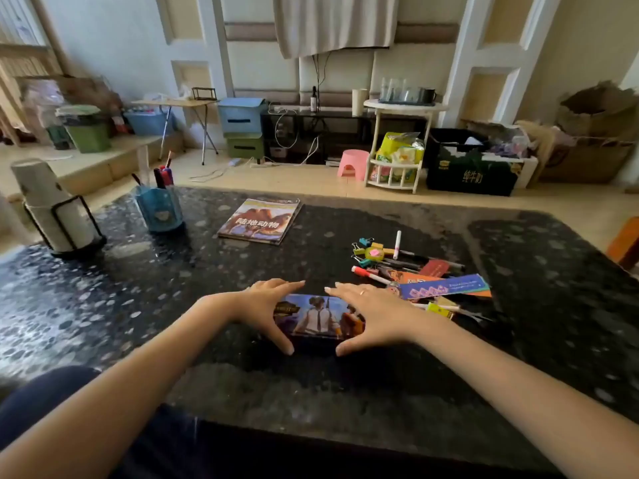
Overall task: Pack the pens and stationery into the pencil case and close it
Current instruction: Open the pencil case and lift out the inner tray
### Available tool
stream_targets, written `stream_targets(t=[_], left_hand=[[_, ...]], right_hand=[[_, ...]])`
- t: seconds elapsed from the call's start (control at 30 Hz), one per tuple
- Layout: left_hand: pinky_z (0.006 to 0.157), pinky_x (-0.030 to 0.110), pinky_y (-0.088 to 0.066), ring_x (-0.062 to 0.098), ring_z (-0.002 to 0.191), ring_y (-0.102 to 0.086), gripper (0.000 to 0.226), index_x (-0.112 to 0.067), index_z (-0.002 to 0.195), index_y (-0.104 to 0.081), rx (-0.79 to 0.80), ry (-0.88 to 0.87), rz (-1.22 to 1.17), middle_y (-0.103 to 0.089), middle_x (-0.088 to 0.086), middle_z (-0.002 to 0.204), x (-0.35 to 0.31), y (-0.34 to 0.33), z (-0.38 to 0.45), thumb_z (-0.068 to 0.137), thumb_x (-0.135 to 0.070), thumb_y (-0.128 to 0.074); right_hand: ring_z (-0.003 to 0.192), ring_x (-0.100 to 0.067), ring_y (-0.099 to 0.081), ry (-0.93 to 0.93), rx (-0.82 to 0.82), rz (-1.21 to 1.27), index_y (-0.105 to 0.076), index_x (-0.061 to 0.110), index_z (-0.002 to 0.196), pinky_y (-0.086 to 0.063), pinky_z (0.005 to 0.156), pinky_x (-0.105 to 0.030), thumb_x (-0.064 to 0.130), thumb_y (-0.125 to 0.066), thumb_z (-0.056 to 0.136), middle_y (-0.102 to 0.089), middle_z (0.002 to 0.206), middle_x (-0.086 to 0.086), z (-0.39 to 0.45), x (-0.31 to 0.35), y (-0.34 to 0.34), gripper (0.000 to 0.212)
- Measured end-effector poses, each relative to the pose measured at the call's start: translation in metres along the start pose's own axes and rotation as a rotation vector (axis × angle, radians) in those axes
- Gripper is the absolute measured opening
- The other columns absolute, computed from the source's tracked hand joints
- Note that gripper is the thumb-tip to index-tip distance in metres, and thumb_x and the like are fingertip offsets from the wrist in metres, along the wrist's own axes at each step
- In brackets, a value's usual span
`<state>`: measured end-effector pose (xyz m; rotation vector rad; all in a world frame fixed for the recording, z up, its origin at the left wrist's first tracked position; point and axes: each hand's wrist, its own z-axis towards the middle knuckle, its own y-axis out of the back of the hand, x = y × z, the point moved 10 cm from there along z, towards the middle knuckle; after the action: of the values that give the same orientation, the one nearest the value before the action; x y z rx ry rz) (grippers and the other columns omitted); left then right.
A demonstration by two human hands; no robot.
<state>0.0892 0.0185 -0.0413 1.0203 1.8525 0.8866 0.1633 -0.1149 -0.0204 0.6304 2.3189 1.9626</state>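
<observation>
We saw the pencil case [320, 318] lying flat and closed on the dark speckled table [103, 305], just below the centre of the frame, its lid printed with game characters. Both hands framed it. The left hand [262, 307] sat at the case's left end, fingers stretched along the far edge and thumb reaching down the near edge, so that the hand cupped that end. The right hand [371, 314] did the same at the right end, and it wore a ring. The fingertips of the two hands pointed toward each other over the far edge, close but apart. The fingers lay fairly straight against the case, not curled around it (whether they pressed or only touched, we could not tell).

Right of centre, just beyond the right hand, lay a loose heap of stationery [408, 267]: coloured binder clips [364, 244], a white marker with a red cap [370, 274], dark pens, a blue ruler [444, 286] over an orange strip, and a yellow item [439, 310] nearest the right wrist.

Above centre a booklet [261, 221] lay flat on the table. In the upper left stood a blue pen holder [159, 210] with pens in it, and further left a white cylinder in a black wire stand [52, 209].
</observation>
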Motion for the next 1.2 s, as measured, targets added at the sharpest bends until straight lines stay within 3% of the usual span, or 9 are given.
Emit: stream_targets(t=[0.17, 0.27, 0.37, 0.5, 0.77, 0.93, 1.07, 1.13, 1.2], left_hand=[[0.113, 0.039, -0.028, 0.020, 0.134, -0.026, 0.104, -0.035, 0.144, -0.021, -0.217, -0.024, -0.026, -0.027, -0.005, 0.142, 0.028, 0.004, -0.005, 0.060, -0.048, -0.082], [0.113, 0.041, -0.028, 0.019, 0.135, -0.026, 0.104, -0.037, 0.145, -0.016, -0.204, 0.004, -0.104, -0.026, -0.005, 0.145, 0.048, -0.003, 0.000, 0.063, -0.050, -0.079], [0.112, 0.037, -0.032, 0.017, 0.131, -0.033, 0.099, -0.032, 0.142, -0.024, -0.281, 0.019, -0.165, -0.033, -0.003, 0.144, 0.055, 0.003, 0.006, 0.062, -0.050, -0.080], [0.105, 0.029, -0.038, 0.012, 0.121, -0.042, 0.097, -0.026, 0.137, -0.028, -0.309, 0.025, -0.226, -0.040, -0.004, 0.138, 0.058, 0.008, 0.015, 0.059, -0.048, -0.082], [0.111, 0.030, -0.032, 0.013, 0.133, -0.032, 0.112, -0.019, 0.145, -0.017, -0.344, 0.011, -0.228, -0.025, -0.004, 0.148, 0.055, 0.004, 0.022, 0.059, -0.052, -0.081], [0.110, 0.027, -0.031, 0.014, 0.132, -0.034, 0.113, -0.017, 0.144, -0.021, -0.394, 0.019, -0.281, -0.027, -0.001, 0.147, 0.056, 0.005, 0.019, 0.056, -0.043, -0.086], [0.105, 0.027, -0.034, 0.014, 0.126, -0.039, 0.103, -0.025, 0.139, -0.032, -0.372, 0.041, -0.323, -0.036, -0.005, 0.139, 0.057, 0.011, 0.018, 0.054, -0.040, -0.088], [0.099, 0.027, -0.040, 0.012, 0.117, -0.048, 0.081, -0.026, 0.131, -0.044, -0.346, 0.052, -0.453, -0.049, -0.008, 0.126, 0.060, 0.019, 0.016, 0.062, -0.040, -0.084], [0.082, 0.027, -0.047, 0.014, 0.097, -0.058, 0.041, -0.024, 0.114, -0.057, -0.401, 0.056, -0.610, -0.062, -0.006, 0.104, 0.062, 0.032, 0.012, 0.079, -0.040, -0.070]], right_hand=[[0.140, -0.018, -0.027, -0.010, -0.028, -0.075, -0.015, 0.031, 0.149, -0.024, 0.113, -0.038, 0.068, -0.061, 0.074, -0.027, 0.154, 0.003, 0.024, 0.009, -0.009, 0.096], [0.142, -0.020, -0.024, -0.014, 0.005, -0.085, -0.016, 0.032, 0.150, -0.022, 0.114, -0.038, 0.062, -0.060, 0.078, -0.024, 0.156, 0.001, 0.039, 0.009, -0.013, 0.089], [0.143, -0.019, -0.022, -0.026, -0.009, -0.090, -0.017, 0.033, 0.149, -0.019, 0.114, -0.037, 0.056, -0.061, 0.080, -0.021, 0.157, -0.001, 0.054, 0.007, -0.013, 0.086], [0.145, -0.022, -0.015, -0.064, -0.015, -0.088, -0.011, 0.040, 0.148, -0.014, 0.117, -0.046, 0.069, -0.059, 0.074, -0.015, 0.159, 0.000, 0.073, 0.000, -0.011, 0.093], [0.147, -0.026, 0.001, -0.069, -0.018, -0.136, 0.005, 0.041, 0.148, 0.002, 0.116, -0.050, 0.076, -0.038, 0.080, -0.003, 0.160, 0.000, 0.080, -0.001, -0.025, 0.088], [0.146, -0.024, -0.015, -0.022, 0.034, -0.129, -0.004, 0.036, 0.150, -0.013, 0.117, -0.042, 0.070, -0.037, 0.086, -0.012, 0.159, 0.002, 0.081, 0.006, -0.011, 0.080], [0.138, -0.022, -0.033, -0.022, 0.099, -0.111, -0.018, 0.040, 0.148, -0.030, 0.109, -0.038, 0.071, -0.033, 0.086, -0.028, 0.155, 0.007, 0.083, 0.005, 0.004, 0.071], [0.125, -0.019, -0.047, -0.014, 0.100, -0.021, -0.036, 0.040, 0.142, -0.039, 0.102, -0.036, 0.069, -0.033, 0.087, -0.046, 0.144, 0.005, 0.084, 0.005, 0.018, 0.062], [0.104, -0.018, -0.059, -0.032, 0.060, 0.046, -0.058, 0.032, 0.124, -0.046, 0.091, -0.038, 0.068, -0.031, 0.087, -0.064, 0.119, 0.002, 0.089, 0.001, 0.034, 0.058]])
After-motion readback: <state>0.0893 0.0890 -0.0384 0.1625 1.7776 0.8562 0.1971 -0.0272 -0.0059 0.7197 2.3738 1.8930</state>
